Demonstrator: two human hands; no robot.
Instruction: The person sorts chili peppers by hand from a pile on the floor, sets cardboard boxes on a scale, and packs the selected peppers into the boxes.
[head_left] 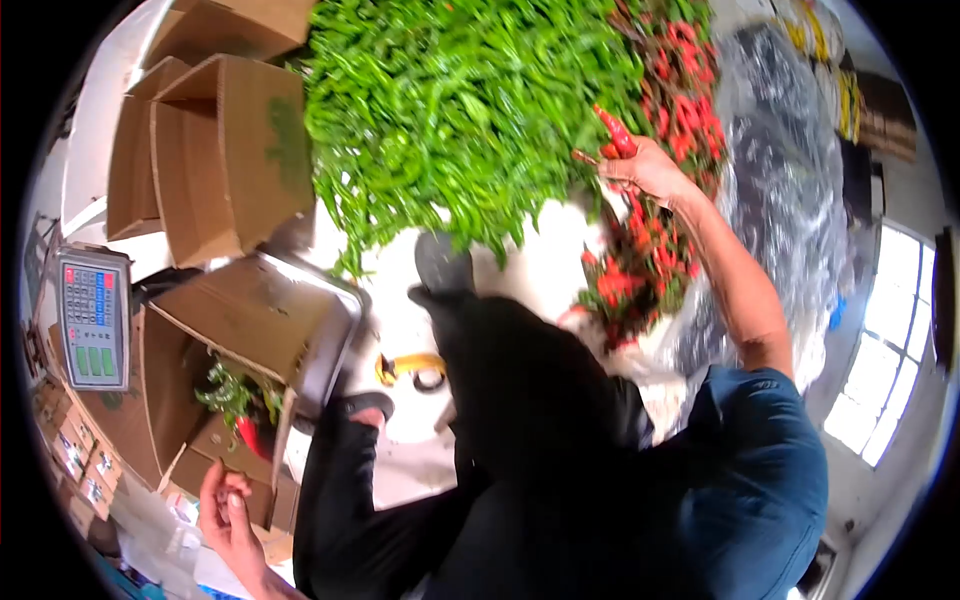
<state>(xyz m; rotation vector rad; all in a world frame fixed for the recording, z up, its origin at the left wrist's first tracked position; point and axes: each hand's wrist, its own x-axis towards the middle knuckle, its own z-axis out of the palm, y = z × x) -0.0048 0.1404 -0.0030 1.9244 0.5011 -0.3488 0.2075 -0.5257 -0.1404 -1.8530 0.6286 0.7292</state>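
My right hand (650,172) is closed around a few red chili peppers (618,135), their tips sticking out past the fingers. It is above the border between a wide heap of green chili peppers (470,110) and a strip of red chili peppers (640,265) mixed with dark stems. Down at the lower left, my left hand (230,515) is loosely curled, thumb and fingers apart, with nothing visible in it. Just beyond it stands an open cardboard box (205,400) with green peppers (235,392) and a red pepper (255,437) inside.
A scale's keypad display (95,318) stands left of the box, with a metal scale pan (335,340) at its right. Empty cartons (235,150) stand at upper left. A yellow tape dispenser (412,367) lies by my feet. Clear plastic sheeting (785,200) covers something dark at right.
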